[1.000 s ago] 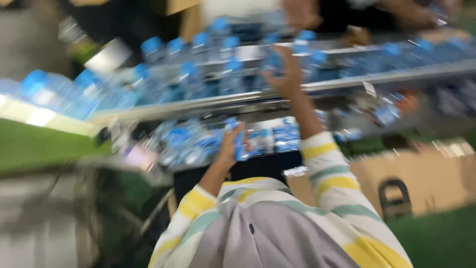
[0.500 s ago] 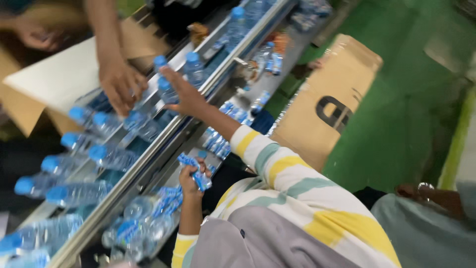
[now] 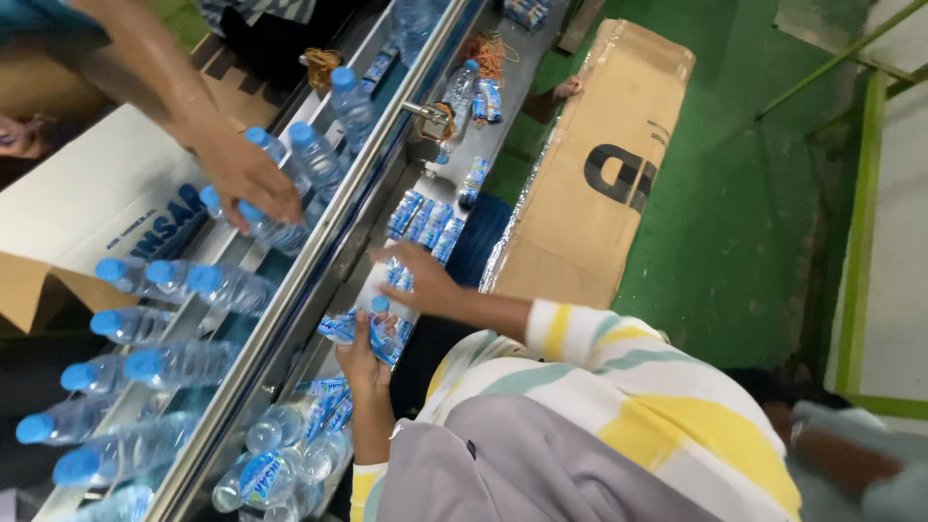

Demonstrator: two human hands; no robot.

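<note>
Labels [image 3: 372, 333] in left hand [image 3: 362, 356] (seemingly clenched)

Conveyor rail [image 3: 329, 242]: bare metal, smooth, dull sheen. Water bottles [image 3: 193, 285] at 9 o'clock: clear glossy plastic, matt blue plastic caps. Label bundle [image 3: 360, 331] in left hand [image 3: 362, 360]: thin glossy film, blue-white print; same film on label stacks [image 3: 425, 220] at 12 o'clock of right hand [image 3: 418, 280]. Flat carton [image 3: 590, 184] at 1 o'clock: matt brown cardboard, partly under shiny clear wrap. Open box [image 3: 92, 208] at 10 o'clock: white matt outer face, raw brown cardboard inside. Sleeve [image 3: 619, 362]: soft knit cloth, striped yellow, white, grey-green. Floor [image 3: 744, 193]: green paint, slight satin, scuffed.
</note>
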